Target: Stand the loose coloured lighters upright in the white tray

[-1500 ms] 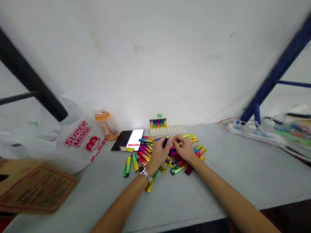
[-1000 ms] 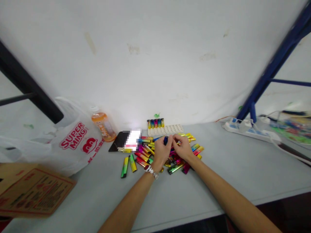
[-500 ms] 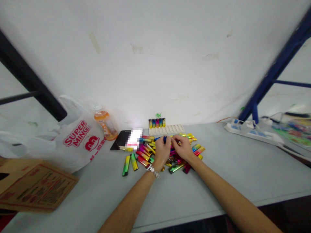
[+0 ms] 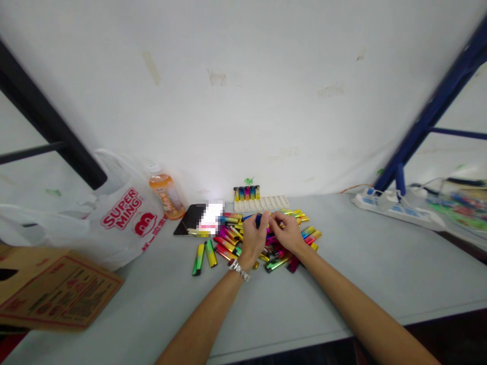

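Over a heap of shiny multicoloured lighters (image 4: 227, 243), my left hand (image 4: 254, 234) is closed round a lighter (image 4: 258, 220), of which only a dark blue end shows. My right hand (image 4: 287, 232) is held close against it, thumb and fingers pinched together at the left hand's thumb. What sits in that pinch is too small to make out. Behind the hands lies a white tray (image 4: 272, 204) with rows of small holes. Several lighters (image 4: 247, 193) stand upright in its back left corner. Two green and yellow lighters (image 4: 204, 257) lie apart, left of the heap.
A phone with a blurred bright screen (image 4: 211, 217) lies on a black case (image 4: 189, 219) left of the heap. Farther left are an orange drink bottle (image 4: 167, 195), a white plastic bag (image 4: 125, 223) and a cardboard box (image 4: 61, 294). A power strip (image 4: 397, 209) lies at right.
Both hands stay together in nearly the same place, with the left fingers and thumb shifted slightly around the dark blue lighter. The whole view has moved a little.
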### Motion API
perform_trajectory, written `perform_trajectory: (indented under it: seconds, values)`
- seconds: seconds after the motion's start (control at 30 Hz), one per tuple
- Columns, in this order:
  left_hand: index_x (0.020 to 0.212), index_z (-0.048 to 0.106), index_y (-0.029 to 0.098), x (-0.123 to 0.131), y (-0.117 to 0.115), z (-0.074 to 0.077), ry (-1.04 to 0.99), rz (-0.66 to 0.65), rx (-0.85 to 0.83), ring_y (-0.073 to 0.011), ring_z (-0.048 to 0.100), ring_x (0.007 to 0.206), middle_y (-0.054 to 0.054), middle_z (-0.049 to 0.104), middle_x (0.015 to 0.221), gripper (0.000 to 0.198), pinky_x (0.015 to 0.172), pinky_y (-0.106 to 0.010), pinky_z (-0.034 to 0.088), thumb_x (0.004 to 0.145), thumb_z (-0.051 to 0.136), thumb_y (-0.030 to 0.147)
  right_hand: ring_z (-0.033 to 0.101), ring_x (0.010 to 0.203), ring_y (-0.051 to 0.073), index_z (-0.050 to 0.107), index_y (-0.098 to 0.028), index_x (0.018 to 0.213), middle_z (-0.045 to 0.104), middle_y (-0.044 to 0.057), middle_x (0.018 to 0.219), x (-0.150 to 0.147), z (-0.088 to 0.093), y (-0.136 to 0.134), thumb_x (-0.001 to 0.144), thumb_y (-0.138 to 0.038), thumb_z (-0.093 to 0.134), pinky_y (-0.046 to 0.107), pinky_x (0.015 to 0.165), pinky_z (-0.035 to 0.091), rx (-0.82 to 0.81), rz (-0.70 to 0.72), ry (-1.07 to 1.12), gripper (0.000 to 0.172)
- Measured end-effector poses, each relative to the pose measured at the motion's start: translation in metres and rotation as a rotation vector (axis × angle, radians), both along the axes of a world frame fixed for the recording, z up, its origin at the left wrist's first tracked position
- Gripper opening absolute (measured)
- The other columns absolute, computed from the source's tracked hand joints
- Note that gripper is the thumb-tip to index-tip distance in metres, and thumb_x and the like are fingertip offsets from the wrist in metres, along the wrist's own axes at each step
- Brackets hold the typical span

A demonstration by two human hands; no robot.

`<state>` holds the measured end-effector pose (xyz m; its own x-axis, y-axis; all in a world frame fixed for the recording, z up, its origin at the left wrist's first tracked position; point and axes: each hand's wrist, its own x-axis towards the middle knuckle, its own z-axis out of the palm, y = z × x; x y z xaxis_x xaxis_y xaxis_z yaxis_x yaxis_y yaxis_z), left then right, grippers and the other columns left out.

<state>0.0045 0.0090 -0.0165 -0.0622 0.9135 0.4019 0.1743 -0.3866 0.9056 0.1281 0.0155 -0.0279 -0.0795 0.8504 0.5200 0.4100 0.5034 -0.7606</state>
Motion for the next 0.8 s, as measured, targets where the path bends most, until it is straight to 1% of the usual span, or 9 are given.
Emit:
perform_trajectory:
  seconds: [0.1,0.23,0.37,0.5,0.8]
  values:
    - [0.058,0.042,0.018,-0.0004,0.0000,-0.0015,0.000,0.005,-0.004,-0.0090,0.034,0.054,0.005,0.040,0.055,0.042,0.054,-0.024,0.028,0.088,0.049,0.047,0.048,0.054,0.012,0.057,-0.018,0.065,0.055,-0.002,0.057,-0.0005,-0.0003,0.0001,0.089,-0.031,0.051,0.025,0.057,0.039,0.002,0.005,-0.010,0.029]
    - [0.057,0.043,0.018,0.0006,0.0029,-0.0035,0.027,0.051,-0.027,-0.0094,0.035,0.054,0.005,0.041,0.053,0.040,0.053,-0.024,0.028,0.088,0.049,0.043,0.045,0.054,0.012,0.054,-0.018,0.063,0.051,-0.002,0.055,-0.0007,0.0004,-0.0003,0.089,-0.031,0.049,0.024,0.054,0.037,0.011,0.001,-0.036,0.030]
    - [0.057,0.044,0.018,0.0011,0.0053,-0.0044,0.056,0.041,-0.026,-0.0099,0.038,0.054,0.005,0.044,0.053,0.035,0.054,-0.024,0.030,0.086,0.048,0.038,0.045,0.054,0.013,0.056,-0.019,0.066,0.052,-0.002,0.057,-0.0008,0.0011,-0.0010,0.089,-0.030,0.048,0.024,0.054,0.037,0.004,0.019,-0.029,0.027]
    - [0.057,0.043,0.018,0.0015,0.0060,-0.0047,0.077,0.049,-0.016,-0.0100,0.039,0.053,0.005,0.045,0.053,0.031,0.053,-0.024,0.029,0.084,0.048,0.032,0.046,0.055,0.013,0.056,-0.019,0.066,0.053,-0.002,0.058,-0.0013,0.0015,-0.0015,0.088,-0.029,0.048,0.024,0.055,0.037,0.005,0.025,-0.017,0.026]
    - [0.056,0.044,0.018,0.0017,0.0051,-0.0011,0.096,0.077,-0.010,-0.0103,0.039,0.052,0.004,0.045,0.052,0.032,0.053,-0.024,0.029,0.084,0.047,0.034,0.046,0.055,0.013,0.057,-0.018,0.067,0.053,-0.002,0.057,-0.0006,0.0026,-0.0021,0.089,-0.031,0.049,0.024,0.055,0.038,0.010,0.015,-0.020,0.027]
